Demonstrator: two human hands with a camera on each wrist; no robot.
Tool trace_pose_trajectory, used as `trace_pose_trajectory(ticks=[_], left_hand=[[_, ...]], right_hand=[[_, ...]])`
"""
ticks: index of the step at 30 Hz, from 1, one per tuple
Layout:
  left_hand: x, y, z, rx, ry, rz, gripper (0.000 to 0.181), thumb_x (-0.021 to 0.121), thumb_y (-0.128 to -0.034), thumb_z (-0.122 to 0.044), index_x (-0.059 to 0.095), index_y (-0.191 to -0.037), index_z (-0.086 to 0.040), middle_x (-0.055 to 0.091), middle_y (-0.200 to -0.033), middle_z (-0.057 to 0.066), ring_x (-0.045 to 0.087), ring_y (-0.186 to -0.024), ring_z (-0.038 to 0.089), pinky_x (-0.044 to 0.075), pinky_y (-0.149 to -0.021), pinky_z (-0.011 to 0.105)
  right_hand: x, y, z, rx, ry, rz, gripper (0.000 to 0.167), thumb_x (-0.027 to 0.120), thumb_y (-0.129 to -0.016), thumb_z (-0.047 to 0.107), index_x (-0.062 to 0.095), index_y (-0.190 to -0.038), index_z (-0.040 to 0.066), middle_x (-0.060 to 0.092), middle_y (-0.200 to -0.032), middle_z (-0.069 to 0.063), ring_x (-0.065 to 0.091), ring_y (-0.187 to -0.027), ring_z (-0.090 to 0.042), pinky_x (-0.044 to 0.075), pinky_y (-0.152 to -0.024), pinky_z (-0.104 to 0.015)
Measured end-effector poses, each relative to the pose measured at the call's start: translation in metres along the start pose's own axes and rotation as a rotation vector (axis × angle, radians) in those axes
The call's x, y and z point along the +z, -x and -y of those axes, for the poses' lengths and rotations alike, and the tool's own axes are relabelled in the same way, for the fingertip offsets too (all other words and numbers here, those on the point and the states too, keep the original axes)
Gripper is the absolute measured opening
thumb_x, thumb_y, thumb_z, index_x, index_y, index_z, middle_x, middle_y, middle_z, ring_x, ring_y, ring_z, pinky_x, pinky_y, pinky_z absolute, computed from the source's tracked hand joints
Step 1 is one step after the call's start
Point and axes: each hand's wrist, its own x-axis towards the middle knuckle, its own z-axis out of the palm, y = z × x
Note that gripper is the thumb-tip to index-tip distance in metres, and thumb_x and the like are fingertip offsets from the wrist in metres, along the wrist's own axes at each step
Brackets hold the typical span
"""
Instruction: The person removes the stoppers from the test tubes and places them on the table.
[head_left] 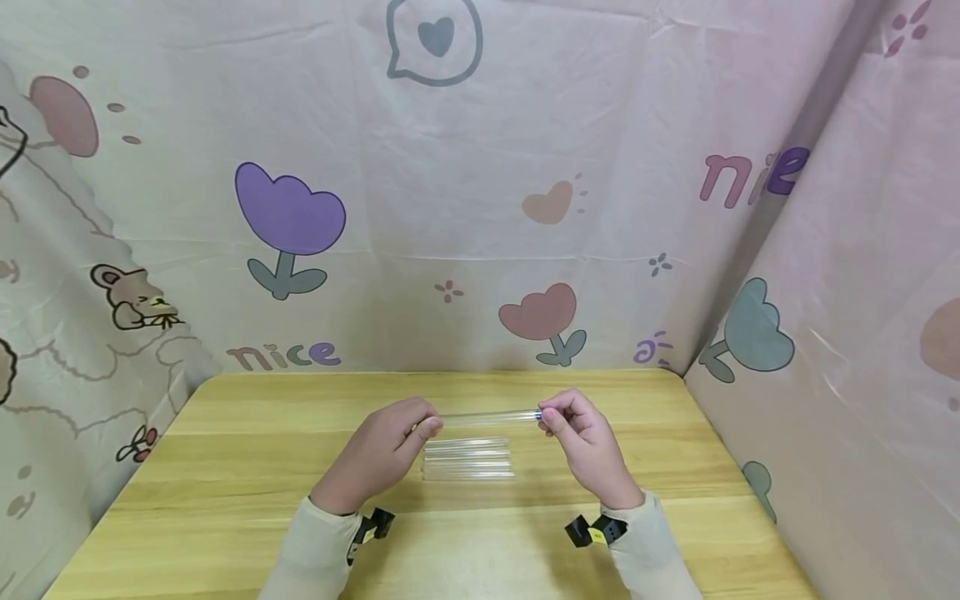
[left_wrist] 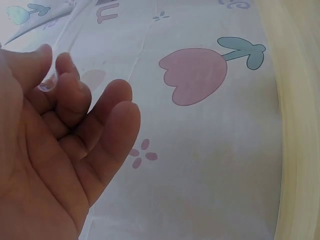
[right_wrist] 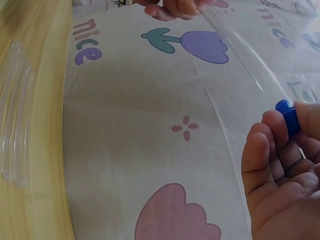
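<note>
A clear, thin tube (head_left: 487, 417) is stretched level between both hands, above the table. My left hand (head_left: 384, 444) pinches its left end between thumb and fingers; the left wrist view shows the tube's round end (left_wrist: 47, 86) there. At the other end, my right hand (head_left: 591, 450) pinches a small blue cap (right_wrist: 288, 117) with thumb and fingertips. The cap sits at the tube's end; how far it is pushed in I cannot tell. Just below the held tube, several similar clear tubes (head_left: 468, 461) lie side by side on the table.
The wooden table (head_left: 225, 492) has rounded far corners. A printed cloth (head_left: 435, 183) with flowers hangs behind it and along both sides. Black straps with small cameras (head_left: 596, 531) sit on both wrists, over pale sleeves.
</note>
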Motion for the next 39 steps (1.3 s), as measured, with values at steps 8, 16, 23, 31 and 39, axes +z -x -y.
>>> trace_pose_trajectory(ticks=[8,16,23,31,39], left_hand=[[-0.0017,-0.0021,0.0002,0.011,-0.056,-0.067,0.013,0.07,-0.1007,-0.026,0.074,-0.109,-0.017,0.064,-0.093,-0.016,0.054,-0.073,-0.002,0.053,-0.066,0.02],[-0.002,-0.004,0.0016,0.04,-0.104,-0.105,0.02,0.079,-0.093,-0.022,0.077,-0.112,-0.018,0.068,-0.094,-0.014,0.056,-0.073,-0.002,0.054,-0.066,0.019],[-0.0012,-0.0034,0.0016,0.013,-0.122,-0.074,0.019,0.082,-0.0909,-0.023,0.078,-0.109,-0.019,0.069,-0.095,-0.015,0.058,-0.076,-0.003,0.055,-0.067,0.018],[-0.0007,-0.0037,0.0001,-0.022,-0.114,-0.067,0.021,0.083,-0.0901,-0.022,0.075,-0.109,-0.017,0.07,-0.093,-0.014,0.063,-0.081,-0.002,0.054,-0.066,0.019],[0.0005,-0.003,0.002,0.019,-0.133,-0.08,0.019,0.082,-0.0902,-0.023,0.077,-0.107,-0.018,0.067,-0.089,-0.016,0.055,-0.072,-0.002,0.051,-0.063,0.018]], right_hand=[[-0.0023,0.0002,-0.0026,0.082,0.056,0.026,0.013,0.058,-0.102,-0.002,0.065,-0.113,-0.002,0.063,-0.099,-0.014,0.06,-0.083,-0.013,0.055,-0.073,-0.025],[0.0001,-0.0026,-0.0041,0.251,0.217,0.029,0.016,0.062,-0.095,-0.002,0.072,-0.101,0.009,0.062,-0.083,-0.005,0.051,-0.065,-0.011,0.045,-0.058,-0.022],[0.0009,-0.0023,-0.0027,0.281,0.186,-0.023,0.013,0.064,-0.094,-0.002,0.068,-0.101,0.008,0.065,-0.09,-0.009,0.059,-0.074,-0.017,0.05,-0.062,-0.023],[0.0016,-0.0009,-0.0056,0.227,0.213,-0.023,0.019,0.064,-0.093,-0.005,0.067,-0.096,0.014,0.065,-0.088,-0.006,0.055,-0.068,-0.015,0.046,-0.056,-0.022],[0.0023,-0.0005,-0.0055,0.179,0.235,-0.036,0.021,0.063,-0.091,-0.007,0.068,-0.094,0.014,0.066,-0.088,-0.008,0.055,-0.069,-0.015,0.046,-0.056,-0.023]])
